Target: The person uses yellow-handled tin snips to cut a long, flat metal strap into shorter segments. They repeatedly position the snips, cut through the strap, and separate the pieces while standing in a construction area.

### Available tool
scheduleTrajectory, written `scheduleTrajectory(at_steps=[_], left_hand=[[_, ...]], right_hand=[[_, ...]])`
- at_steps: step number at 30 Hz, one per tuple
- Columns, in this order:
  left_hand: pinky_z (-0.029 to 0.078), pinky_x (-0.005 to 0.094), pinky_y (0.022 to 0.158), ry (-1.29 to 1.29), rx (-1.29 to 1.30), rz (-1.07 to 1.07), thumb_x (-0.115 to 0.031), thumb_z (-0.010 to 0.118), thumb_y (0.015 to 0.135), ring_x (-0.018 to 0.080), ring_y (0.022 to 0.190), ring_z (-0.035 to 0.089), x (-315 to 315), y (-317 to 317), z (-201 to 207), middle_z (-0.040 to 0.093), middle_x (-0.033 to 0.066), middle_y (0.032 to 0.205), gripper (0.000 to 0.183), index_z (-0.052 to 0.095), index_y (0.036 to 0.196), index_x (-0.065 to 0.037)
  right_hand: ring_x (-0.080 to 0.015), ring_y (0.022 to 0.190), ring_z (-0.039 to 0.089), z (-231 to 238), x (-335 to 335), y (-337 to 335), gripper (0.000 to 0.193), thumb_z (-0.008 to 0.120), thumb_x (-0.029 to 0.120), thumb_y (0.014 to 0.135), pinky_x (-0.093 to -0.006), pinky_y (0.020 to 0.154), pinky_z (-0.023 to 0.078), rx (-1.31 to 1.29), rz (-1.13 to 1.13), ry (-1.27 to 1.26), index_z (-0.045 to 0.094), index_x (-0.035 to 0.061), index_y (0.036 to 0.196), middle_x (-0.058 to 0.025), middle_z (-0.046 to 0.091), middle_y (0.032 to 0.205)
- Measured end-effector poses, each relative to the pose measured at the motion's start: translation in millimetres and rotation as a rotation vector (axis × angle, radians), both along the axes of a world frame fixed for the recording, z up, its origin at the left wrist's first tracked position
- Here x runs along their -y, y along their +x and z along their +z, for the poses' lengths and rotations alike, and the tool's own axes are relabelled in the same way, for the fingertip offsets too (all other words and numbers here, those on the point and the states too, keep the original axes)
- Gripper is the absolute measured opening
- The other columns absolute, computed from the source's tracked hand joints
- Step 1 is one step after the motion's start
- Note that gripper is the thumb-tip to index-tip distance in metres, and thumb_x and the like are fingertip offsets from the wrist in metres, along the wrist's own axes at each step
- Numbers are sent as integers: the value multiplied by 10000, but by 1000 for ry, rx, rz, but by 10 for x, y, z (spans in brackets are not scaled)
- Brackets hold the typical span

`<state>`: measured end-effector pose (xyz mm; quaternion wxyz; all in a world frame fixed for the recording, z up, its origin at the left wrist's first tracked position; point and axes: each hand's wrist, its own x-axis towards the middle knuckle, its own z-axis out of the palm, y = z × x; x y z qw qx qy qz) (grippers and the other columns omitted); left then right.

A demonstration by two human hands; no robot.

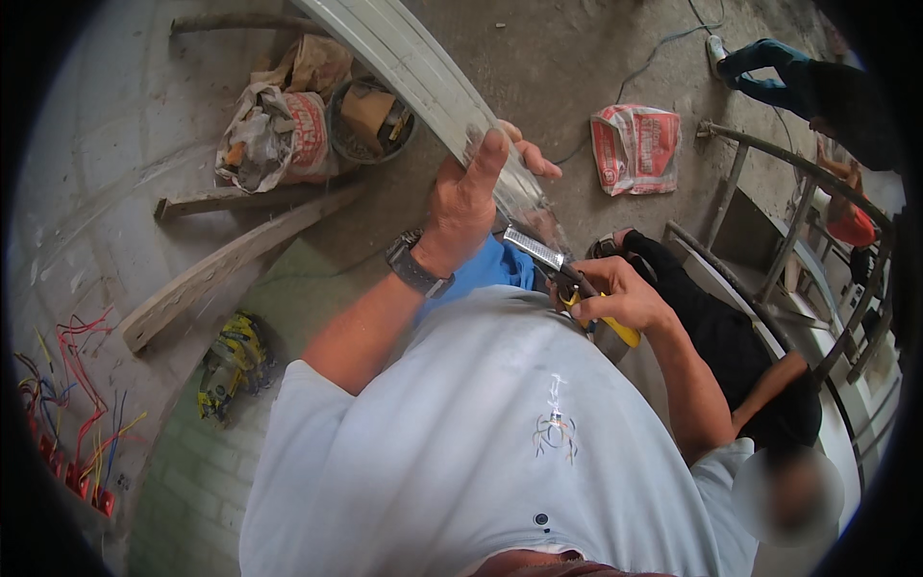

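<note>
A long, pale metal channel (404, 67) runs from the top edge down to in front of my waist. My left hand (466, 192) is closed round it, the thumb along the near edge and the fingertips showing past the far side. At its lower end my right hand (620, 293) grips a yellow-handled hand tool (620, 333); its working end is partly hidden by my fingers, so I cannot tell its exact kind. A short silver strip with a dimpled surface (534, 248) lies between my hands, beside the channel's end. Whether my right fingers touch it is unclear.
To the left are a torn sack of rubble (279, 135), a bucket (409, 139), wooden boards (231, 264) and loose coloured wires (82, 385). A red and white sack (635, 149) lies ahead. At right, a person in black (716, 317) is close, beside metal railing (808, 173).
</note>
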<state>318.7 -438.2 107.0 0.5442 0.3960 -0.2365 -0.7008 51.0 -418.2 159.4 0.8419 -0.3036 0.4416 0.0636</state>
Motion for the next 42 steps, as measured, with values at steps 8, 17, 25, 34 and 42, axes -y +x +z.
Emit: scheduleTrajectory(at_steps=[8,17,25,34,42], left_hand=[[546,502,1001,15,-143,-20,-621,603,1055,327,1076,707,52,45,29,670,117,1010,594,545,1247,-62],[555,491,985,25,-106,60,-601,639,1045,325,1065,707,108,4,164,672,111,1004,573,540,1248,-75],[561,493,973,21,-111,26,-605,638,1044,328,1063,713,111,64,123,671,114,996,587,535,1245,-63],[572,475,963,-62,-60,-51,-598,604,1063,315,1028,724,134,141,20,676,119,982,579,560,1201,-38],[574,490,985,-142,-50,-97,-587,583,1076,310,1025,729,163,200,-37,691,132,990,591,567,1194,-8]], right_hand=[[-144,952,678,7,-116,-16,470,794,148,764,-288,904,515,42,-49,69,743,-44,1190,-69,759,1030],[-92,891,626,156,-205,56,323,793,104,826,-258,830,491,-47,-144,14,762,-27,1119,-12,715,952],[-82,826,607,291,-99,166,343,748,78,766,-252,780,492,-194,-50,-157,765,-28,1091,-11,695,906],[-146,848,610,270,-168,208,470,735,129,752,-323,832,520,-224,94,-377,736,-56,1185,-79,707,873],[-137,772,553,293,-49,246,395,711,126,719,-294,755,479,-275,170,-477,718,-66,1064,-76,640,801]])
